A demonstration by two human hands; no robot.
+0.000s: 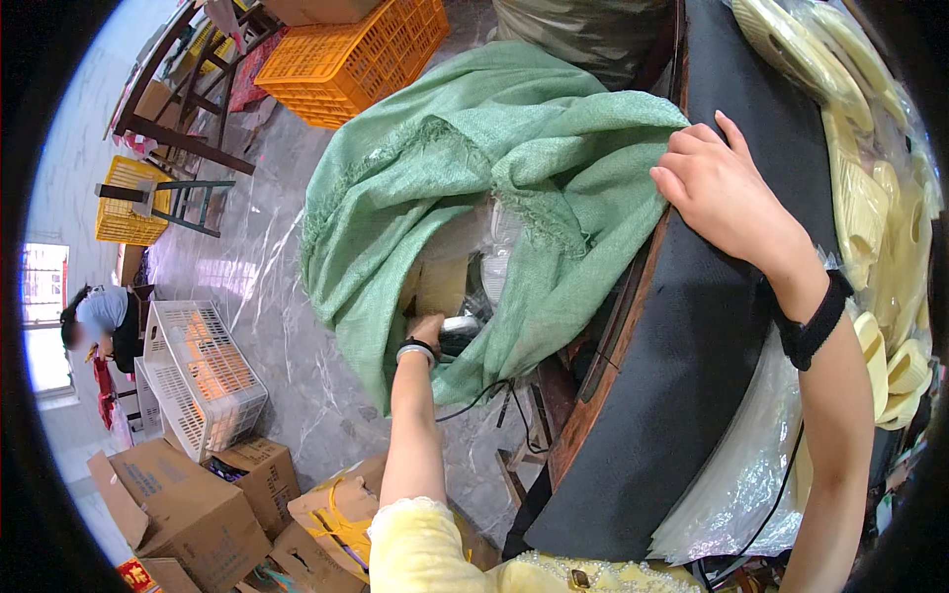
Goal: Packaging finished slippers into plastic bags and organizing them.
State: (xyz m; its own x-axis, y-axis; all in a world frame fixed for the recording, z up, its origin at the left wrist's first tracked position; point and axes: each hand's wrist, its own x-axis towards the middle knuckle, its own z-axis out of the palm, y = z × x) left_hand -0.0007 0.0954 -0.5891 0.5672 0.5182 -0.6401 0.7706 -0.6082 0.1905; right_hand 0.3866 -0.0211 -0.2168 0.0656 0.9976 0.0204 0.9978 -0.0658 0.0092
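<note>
A large green woven sack [395, 198] stands on the floor against the table, its mouth gaping and its frayed rim folded over. My left hand [426, 330] reaches down into it, fingers curled beside a shiny plastic-wrapped item [460, 331]; what they hold is hidden. Deeper in the sack lie a tan piece [441, 287] and clear-wrapped packs [497, 252]. At the table edge, my right hand [727, 188] grips the sack's rim, with one finger raised off it.
The dark tabletop [633, 445] carries clear plastic bags [736, 474] and pale yellow slippers [860, 208]. Orange crates [351, 59] stand beyond the sack. White crates [203, 371] and cardboard boxes [188, 504] are at left. Near a window, another person [104, 321] bends over.
</note>
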